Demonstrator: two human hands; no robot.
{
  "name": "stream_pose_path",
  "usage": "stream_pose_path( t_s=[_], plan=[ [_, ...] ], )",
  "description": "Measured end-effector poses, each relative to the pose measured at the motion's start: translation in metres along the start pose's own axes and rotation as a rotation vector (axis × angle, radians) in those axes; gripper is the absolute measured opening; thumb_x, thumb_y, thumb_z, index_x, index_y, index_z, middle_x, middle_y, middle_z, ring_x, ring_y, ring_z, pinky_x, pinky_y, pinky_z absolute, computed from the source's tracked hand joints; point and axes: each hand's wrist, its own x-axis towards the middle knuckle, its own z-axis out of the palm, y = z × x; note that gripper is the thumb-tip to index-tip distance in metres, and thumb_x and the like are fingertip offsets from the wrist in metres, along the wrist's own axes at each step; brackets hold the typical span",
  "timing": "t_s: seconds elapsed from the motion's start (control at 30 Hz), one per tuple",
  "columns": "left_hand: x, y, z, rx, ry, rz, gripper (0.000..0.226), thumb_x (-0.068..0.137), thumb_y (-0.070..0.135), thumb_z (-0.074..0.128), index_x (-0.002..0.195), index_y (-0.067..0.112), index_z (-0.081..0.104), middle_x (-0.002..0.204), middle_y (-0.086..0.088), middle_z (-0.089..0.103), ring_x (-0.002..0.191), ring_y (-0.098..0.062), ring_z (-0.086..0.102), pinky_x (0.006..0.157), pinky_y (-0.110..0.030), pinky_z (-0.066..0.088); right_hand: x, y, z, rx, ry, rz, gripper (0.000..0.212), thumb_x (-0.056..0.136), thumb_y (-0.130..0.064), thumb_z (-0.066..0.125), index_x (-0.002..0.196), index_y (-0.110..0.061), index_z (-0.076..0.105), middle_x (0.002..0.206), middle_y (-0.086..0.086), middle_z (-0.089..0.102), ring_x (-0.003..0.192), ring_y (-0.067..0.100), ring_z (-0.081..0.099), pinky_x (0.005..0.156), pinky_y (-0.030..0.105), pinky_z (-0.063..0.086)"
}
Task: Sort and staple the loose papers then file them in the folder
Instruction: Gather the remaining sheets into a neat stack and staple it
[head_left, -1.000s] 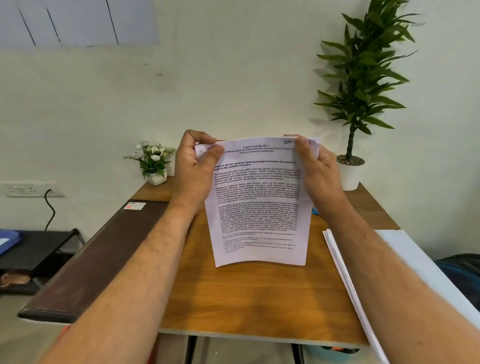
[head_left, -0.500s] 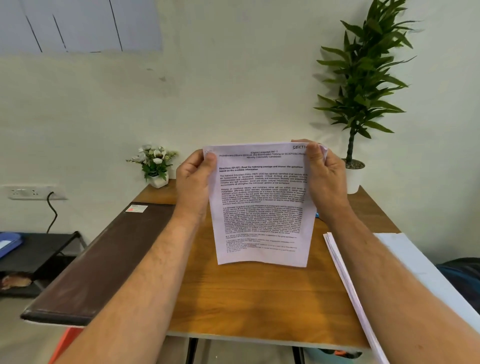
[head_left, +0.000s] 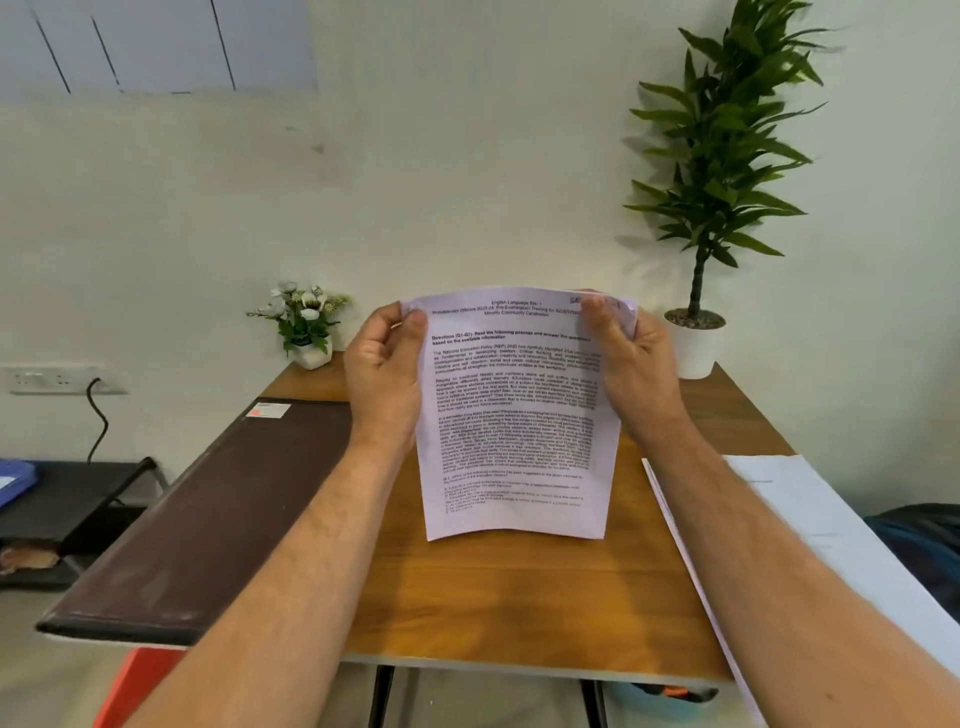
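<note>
We pinch the printed sheets (head_left: 519, 415) at both top corners, left hand (head_left: 384, 374) and right hand (head_left: 631, 364). Light, limp paper; it bows below, so grip near edges.

Printed sheets (head_left: 519, 415), pale and dense with black text, stand upright above the middle of the wooden desk, top edge curling a little, bottom edge hanging free. The dark brown folder (head_left: 208, 514) lies closed and flat along the desk's left side. A stack of white papers (head_left: 810, 525) rests at the right edge, overhanging it.
</note>
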Motion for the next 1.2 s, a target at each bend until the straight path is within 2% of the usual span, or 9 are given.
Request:
stream_pose_path(
  t_s=[0.23, 0.4, 0.53, 0.63, 0.73, 0.9, 1.0, 1.1, 1.2],
  plan=[
    [-0.009, -0.013, -0.003, 0.015, 0.015, -0.023, 0.008, 0.102, 0.011, 0.059, 0.098, 0.015, 0.064, 0.08, -0.001, 0.075, 0.07, -0.015, 0.069, 0.063, -0.03, 0.057, -0.006, 0.009, 0.003, 0.062, 0.008, 0.121, 0.03, 0.093, -0.039, 0.062, 0.1, -0.013, 0.074, 0.098, 0.011, 0.077, 0.091, 0.03, 0.074, 0.083, 0.056, 0.059],
    [0.005, 0.0, 0.004, 0.039, -0.017, -0.058, 0.008, 0.102, 0.012, 0.059, 0.096, 0.015, 0.064, 0.079, 0.0, 0.075, 0.072, -0.016, 0.069, 0.066, -0.033, 0.059, 0.0, 0.002, 0.002, 0.04, 0.012, 0.13, 0.032, 0.094, -0.041, 0.061, 0.1, -0.012, 0.073, 0.097, 0.009, 0.077, 0.09, 0.027, 0.075, 0.081, 0.049, 0.06],
    [0.023, 0.008, 0.007, 0.084, 0.003, -0.274, 0.013, 0.1, 0.009, 0.062, 0.089, 0.015, 0.067, 0.084, -0.006, 0.074, 0.08, -0.022, 0.069, 0.078, -0.038, 0.06, 0.012, 0.003, -0.009, -0.105, 0.023, 0.218, 0.032, 0.097, -0.039, 0.063, 0.095, -0.01, 0.074, 0.088, 0.006, 0.078, 0.082, 0.024, 0.076, 0.079, 0.044, 0.061],
    [0.026, -0.01, 0.001, 0.164, -0.014, -0.483, 0.011, 0.1, 0.01, 0.062, 0.091, 0.013, 0.067, 0.082, -0.005, 0.078, 0.076, -0.02, 0.075, 0.066, -0.034, 0.061, 0.015, 0.022, -0.013, -0.208, 0.006, 0.415, 0.032, 0.094, -0.041, 0.067, 0.09, -0.01, 0.074, 0.082, 0.003, 0.078, 0.078, 0.022, 0.075, 0.078, 0.041, 0.061],
    [0.015, -0.05, -0.012, 0.266, -0.016, -0.678, 0.008, 0.102, 0.013, 0.06, 0.103, 0.011, 0.067, 0.093, -0.011, 0.079, 0.084, -0.027, 0.077, 0.072, -0.042, 0.062, 0.002, 0.053, -0.012, -0.315, 0.005, 0.615, 0.031, 0.093, -0.041, 0.067, 0.091, -0.011, 0.074, 0.082, 0.002, 0.077, 0.069, 0.014, 0.074, 0.058, 0.023, 0.055],
    [-0.024, -0.114, -0.029, 0.341, 0.042, -0.83, 0.011, 0.102, 0.014, 0.06, 0.1, 0.007, 0.068, 0.093, -0.013, 0.078, 0.086, -0.031, 0.076, 0.083, -0.05, 0.061, -0.034, 0.103, -0.012, -0.441, -0.068, 0.778, 0.023, 0.097, -0.038, 0.063, 0.092, -0.016, 0.068, 0.081, -0.004, 0.074, 0.064, 0.006, 0.07, 0.05, 0.019, 0.049],
    [-0.044, -0.138, -0.031, 0.446, 0.044, -0.809, 0.015, 0.102, 0.015, 0.059, 0.097, 0.008, 0.071, 0.085, -0.007, 0.079, 0.085, -0.027, 0.076, 0.082, -0.044, 0.062, -0.05, 0.129, -0.017, -0.53, -0.11, 0.824, 0.024, 0.096, -0.041, 0.063, 0.097, -0.018, 0.069, 0.083, -0.006, 0.075, 0.069, 0.007, 0.072, 0.055, 0.023, 0.052],
    [-0.047, -0.146, -0.025, 0.485, 0.035, -0.744, 0.013, 0.102, 0.014, 0.059, 0.099, 0.009, 0.07, 0.091, -0.007, 0.077, 0.086, -0.023, 0.074, 0.067, -0.033, 0.06, -0.051, 0.143, -0.023, -0.604, -0.1, 0.837, 0.028, 0.094, -0.045, 0.064, 0.103, -0.019, 0.07, 0.085, -0.007, 0.075, 0.072, 0.009, 0.072, 0.058, 0.026, 0.056],
    [-0.044, -0.148, -0.018, 0.512, 0.052, -0.697, 0.009, 0.101, 0.014, 0.059, 0.101, 0.01, 0.067, 0.093, -0.006, 0.076, 0.084, -0.02, 0.073, 0.061, -0.029, 0.057, -0.048, 0.151, -0.027, -0.711, -0.086, 0.79, 0.033, 0.092, -0.049, 0.064, 0.108, -0.02, 0.069, 0.093, -0.007, 0.074, 0.081, 0.012, 0.071, 0.072, 0.034, 0.06]
  ],
)
